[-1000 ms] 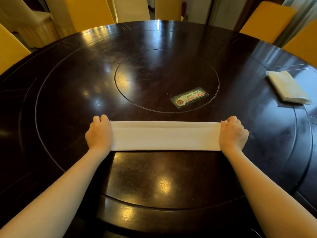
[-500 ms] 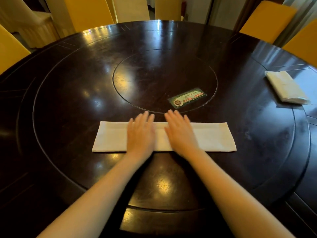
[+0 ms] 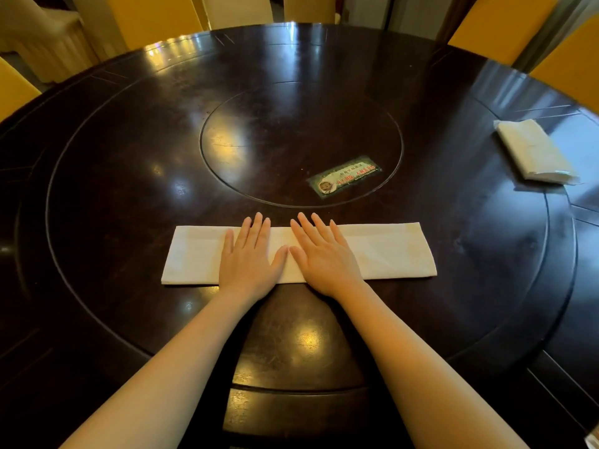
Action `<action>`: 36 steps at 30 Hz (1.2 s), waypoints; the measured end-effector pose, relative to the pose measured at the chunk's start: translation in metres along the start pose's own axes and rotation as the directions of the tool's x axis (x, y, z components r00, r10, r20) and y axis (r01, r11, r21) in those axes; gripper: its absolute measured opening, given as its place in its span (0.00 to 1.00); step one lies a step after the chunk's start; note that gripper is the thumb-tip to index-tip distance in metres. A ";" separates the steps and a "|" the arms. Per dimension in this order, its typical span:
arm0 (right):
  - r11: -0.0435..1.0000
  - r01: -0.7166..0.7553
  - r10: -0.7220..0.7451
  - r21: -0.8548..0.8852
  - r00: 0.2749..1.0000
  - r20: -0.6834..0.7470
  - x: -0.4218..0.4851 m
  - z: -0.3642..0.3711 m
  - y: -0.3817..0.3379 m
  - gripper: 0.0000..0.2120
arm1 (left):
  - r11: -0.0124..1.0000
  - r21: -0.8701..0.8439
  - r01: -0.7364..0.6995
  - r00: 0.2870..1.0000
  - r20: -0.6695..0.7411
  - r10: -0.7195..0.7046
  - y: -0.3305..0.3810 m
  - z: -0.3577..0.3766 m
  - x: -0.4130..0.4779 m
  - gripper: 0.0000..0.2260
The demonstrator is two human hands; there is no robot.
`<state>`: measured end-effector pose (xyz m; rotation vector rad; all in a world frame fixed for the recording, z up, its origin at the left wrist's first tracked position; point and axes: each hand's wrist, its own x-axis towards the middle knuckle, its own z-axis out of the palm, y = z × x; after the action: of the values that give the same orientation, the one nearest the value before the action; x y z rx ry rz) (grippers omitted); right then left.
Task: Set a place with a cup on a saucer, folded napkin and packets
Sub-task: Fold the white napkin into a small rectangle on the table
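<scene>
A white cloth napkin (image 3: pixel 389 251), folded into a long narrow strip, lies flat on the dark, glossy round table (image 3: pixel 129 163). It runs left to right in front of the person, just on the near side of the circular inset panel (image 3: pixel 291 124) at the table's middle.

Both hands are pressed palm-down on the middle of the strip. The left hand (image 3: pixel 249 264) lies flat with its fingers straight and close together, and their tips reach the napkin's far edge. The right hand (image 3: pixel 324 260) lies beside it, also flat, with its fingers straight and slightly spread, angled a little to the left. The two thumbs come close to each other over the centre of the cloth. Neither hand is gripping anything; each only rests on the fabric. The heels of both palms sit at the napkin's near edge, and the bare forearms stretch back toward the camera.

A green printed label (image 3: pixel 345 176) lies on the near right part of the inset panel. A second folded white napkin (image 3: pixel 534 153) rests well apart, near the table's right edge. Chairs with yellow covers (image 3: pixel 155 17) stand around the far side of the table.
</scene>
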<state>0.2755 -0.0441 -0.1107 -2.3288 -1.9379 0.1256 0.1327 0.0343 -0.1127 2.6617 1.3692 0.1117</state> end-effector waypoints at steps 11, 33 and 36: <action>0.992 -0.123 0.123 -0.006 0.992 -0.002 -0.024 -0.007 0.062 0.28 | 0.994 0.034 0.105 0.994 -0.039 -0.104 -0.053 -0.004 -0.004 0.36; 0.952 -0.301 0.302 -0.045 0.953 0.017 -0.042 -0.017 0.106 0.31 | 0.986 0.114 0.120 0.993 0.002 -0.121 -0.102 -0.015 -0.015 0.37; 0.939 -0.343 0.344 -0.029 0.939 0.020 -0.041 -0.018 0.103 0.31 | 0.986 0.120 0.118 0.993 0.004 -0.119 -0.102 -0.015 -0.015 0.37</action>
<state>0.3706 -0.1034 -0.1075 -2.6728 -1.5291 0.1602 0.0398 0.0819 -0.1150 2.6617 1.5738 0.0015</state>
